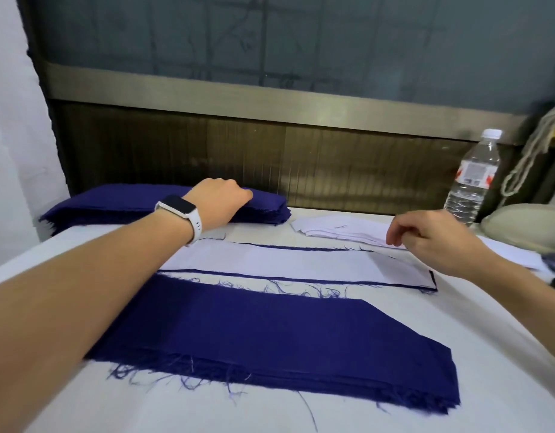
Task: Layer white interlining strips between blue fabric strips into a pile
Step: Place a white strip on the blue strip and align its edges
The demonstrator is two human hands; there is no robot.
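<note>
Blue fabric strips [270, 348] lie piled nearest on the table [395, 417], long axis left to right. Beyond, the working pile [270, 260] is topped with white interlining. The left hand [220, 198] rests on the far-left blue stack [113, 201], fingers curled, grip unclear; the right hand [432, 239], fingers loosely apart, hovers by the interlining stack [338, 229].
</note>
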